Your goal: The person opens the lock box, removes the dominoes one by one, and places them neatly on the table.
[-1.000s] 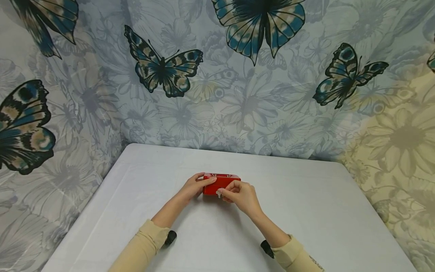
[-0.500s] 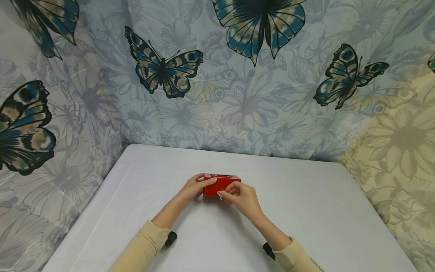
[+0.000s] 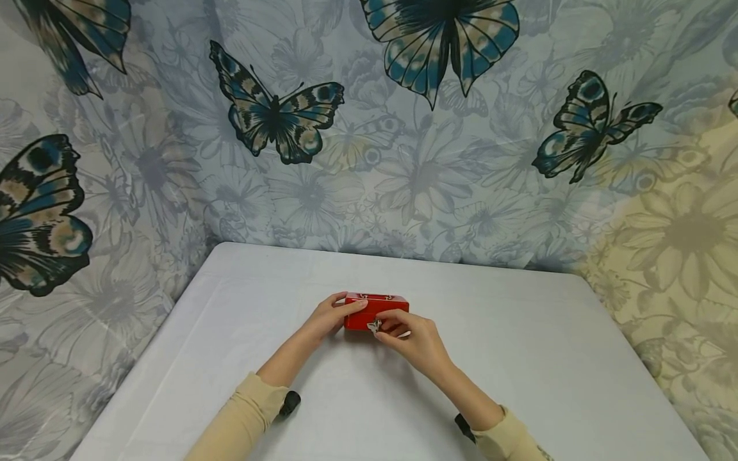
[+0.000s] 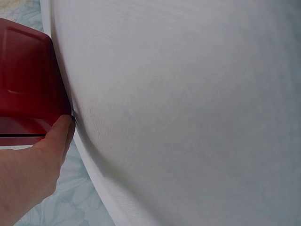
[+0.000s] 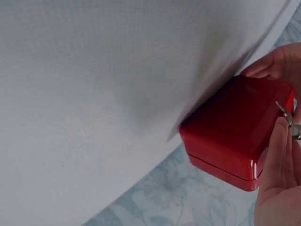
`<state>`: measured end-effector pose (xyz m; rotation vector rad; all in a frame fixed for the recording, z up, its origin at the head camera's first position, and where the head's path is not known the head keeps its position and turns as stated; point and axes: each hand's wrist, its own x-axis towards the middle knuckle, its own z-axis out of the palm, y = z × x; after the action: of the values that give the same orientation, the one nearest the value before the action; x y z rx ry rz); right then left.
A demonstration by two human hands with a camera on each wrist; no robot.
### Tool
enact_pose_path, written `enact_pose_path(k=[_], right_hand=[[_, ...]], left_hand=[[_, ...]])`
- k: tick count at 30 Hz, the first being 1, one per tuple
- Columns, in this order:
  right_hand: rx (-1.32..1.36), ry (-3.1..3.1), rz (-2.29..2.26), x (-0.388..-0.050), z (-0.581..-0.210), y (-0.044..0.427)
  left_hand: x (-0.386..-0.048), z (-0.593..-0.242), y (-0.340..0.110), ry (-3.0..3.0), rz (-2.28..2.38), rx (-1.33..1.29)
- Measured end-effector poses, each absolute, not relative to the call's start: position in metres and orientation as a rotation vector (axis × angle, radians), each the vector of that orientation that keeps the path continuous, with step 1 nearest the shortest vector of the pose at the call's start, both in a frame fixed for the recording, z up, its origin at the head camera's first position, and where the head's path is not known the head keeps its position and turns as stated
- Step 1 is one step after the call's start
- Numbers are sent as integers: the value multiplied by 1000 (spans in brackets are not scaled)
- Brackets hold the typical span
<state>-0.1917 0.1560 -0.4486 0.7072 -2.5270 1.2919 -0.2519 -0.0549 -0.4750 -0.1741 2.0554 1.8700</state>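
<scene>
A small red metal box (image 3: 357,320) with a thin handle on its lid stands on the white table. My left hand (image 3: 330,318) grips its left end, thumb over the upper front edge and fingers round the side. In the left wrist view, fingertips (image 4: 61,127) press low on the box's end (image 4: 28,80). At the box's front, my right hand (image 3: 416,339) pinches a small silvery metal piece that looks like a key (image 3: 374,326) between thumb and forefinger. The right wrist view shows this key (image 5: 285,113) beside straightened fingers (image 5: 277,146); part of it is cut off.
The white-covered table (image 3: 519,358) stretches out around the box on all sides. Behind it hangs a flowered backdrop (image 3: 415,192) with large butterflies. Black straps or mounts sit at both wrists, by the beige sleeves.
My right hand has turned at the wrist and its forearm has shifted slightly right; the key has turned with it. The box and my left hand stay where they were.
</scene>
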Motion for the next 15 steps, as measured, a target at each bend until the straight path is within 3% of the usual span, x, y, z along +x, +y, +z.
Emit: enact_pose_path(k=[15], right_hand=[[663,-2504,1347,-192,-450,152]], left_hand=[[-252,-475,-55,2051,1879,-160]])
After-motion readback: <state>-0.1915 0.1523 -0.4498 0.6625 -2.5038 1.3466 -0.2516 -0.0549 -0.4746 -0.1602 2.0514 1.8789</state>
